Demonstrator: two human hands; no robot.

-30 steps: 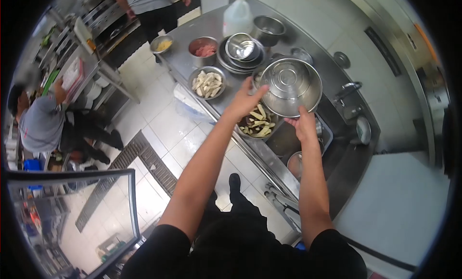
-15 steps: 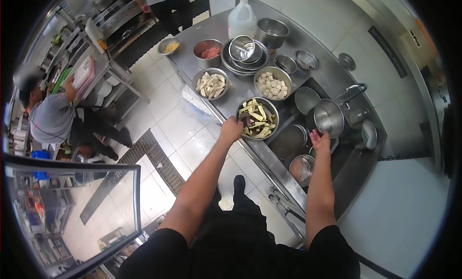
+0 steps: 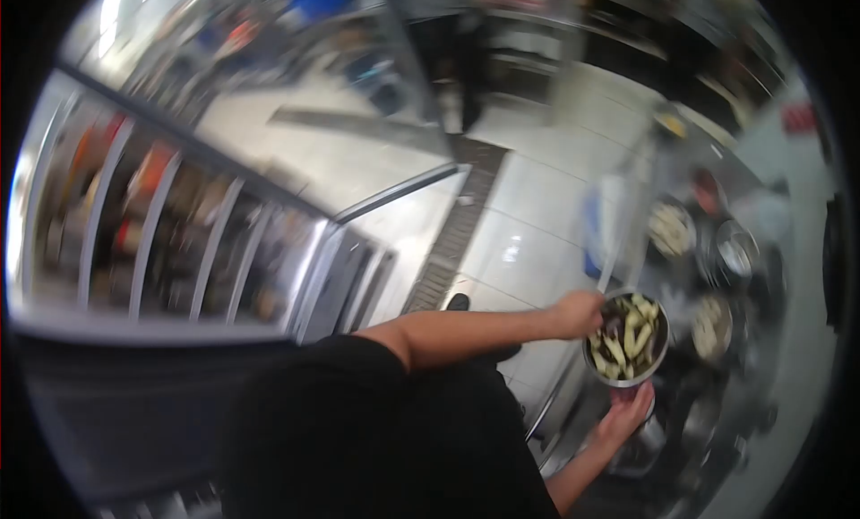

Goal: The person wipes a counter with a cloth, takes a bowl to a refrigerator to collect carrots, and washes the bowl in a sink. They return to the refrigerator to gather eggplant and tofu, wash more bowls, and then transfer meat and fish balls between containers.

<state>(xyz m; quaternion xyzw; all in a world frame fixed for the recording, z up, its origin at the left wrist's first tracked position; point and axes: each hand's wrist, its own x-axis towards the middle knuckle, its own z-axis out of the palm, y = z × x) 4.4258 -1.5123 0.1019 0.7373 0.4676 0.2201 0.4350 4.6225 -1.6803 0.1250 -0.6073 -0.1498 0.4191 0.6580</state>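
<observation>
A steel bowl (image 3: 664, 356) holds pale yellow-green sticks of a vegetable with dark purple skin, which look like eggplant. My left hand (image 3: 578, 315) is closed on its rim at the left side. Against the bowl's near lower side is my right hand (image 3: 625, 416), fingers reaching up under it, partly blurred. Beyond the bowl on the steel counter stand a bowl of white sticks (image 3: 670, 230) and a bowl of pale chunks (image 3: 711, 326), both smeared by motion.
Stacked steel bowls (image 3: 736, 248) and a bowl with yellow food (image 3: 670, 122) are farther along the counter. A glass door (image 3: 394, 192) stands open on the left, near lit shelves (image 3: 152, 214). A drain grate (image 3: 452, 232) crosses the tiled floor.
My view has swung left towards the glass door and shelves. The vegetable bowl has come off the counter in my left hand. My right hand has moved from the sink to the bowl.
</observation>
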